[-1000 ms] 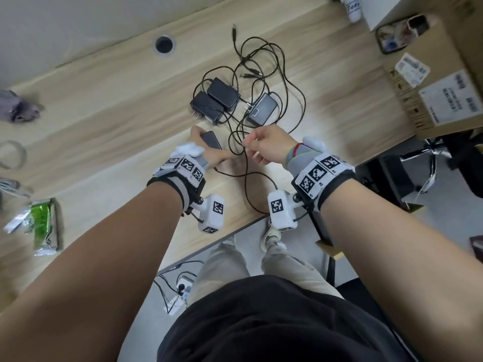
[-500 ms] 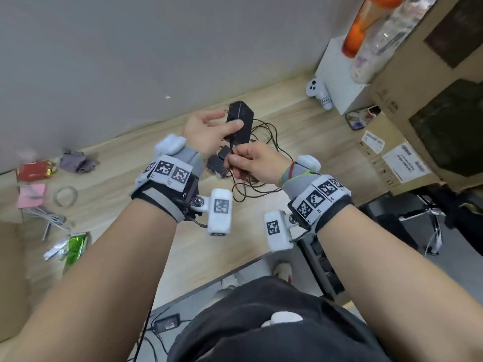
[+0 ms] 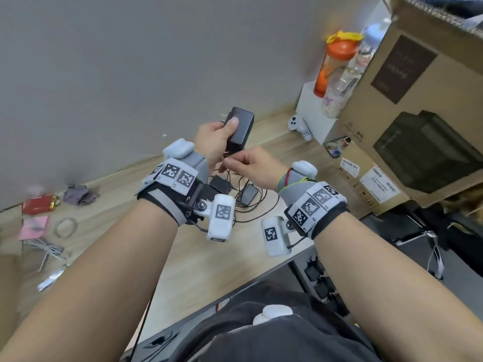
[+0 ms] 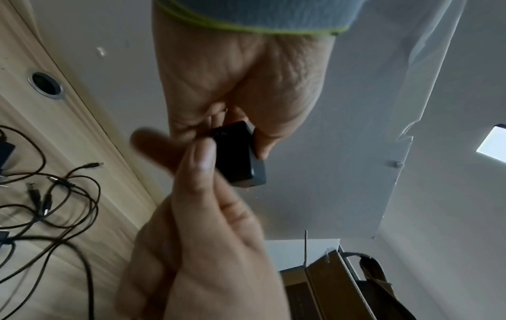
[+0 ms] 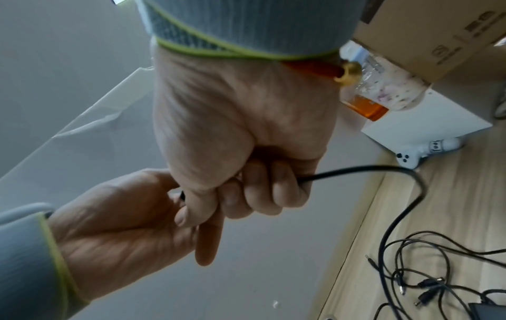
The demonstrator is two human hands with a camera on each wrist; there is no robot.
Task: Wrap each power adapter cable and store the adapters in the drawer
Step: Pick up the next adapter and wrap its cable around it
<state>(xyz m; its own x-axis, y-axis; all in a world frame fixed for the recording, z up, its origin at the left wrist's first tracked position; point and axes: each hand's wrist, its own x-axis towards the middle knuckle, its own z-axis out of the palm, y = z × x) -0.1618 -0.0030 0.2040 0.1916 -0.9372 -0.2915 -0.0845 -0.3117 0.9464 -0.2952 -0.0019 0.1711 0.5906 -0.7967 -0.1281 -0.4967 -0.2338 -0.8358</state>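
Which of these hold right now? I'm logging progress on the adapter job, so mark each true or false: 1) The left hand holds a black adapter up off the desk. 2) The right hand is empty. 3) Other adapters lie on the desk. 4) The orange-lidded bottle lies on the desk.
1) True: the left hand grips the black adapter above the desk.
2) False: the right hand is closed round a black cable.
3) True: other adapters lie among loose cables.
4) False: the orange-lidded bottle stands on a white box.
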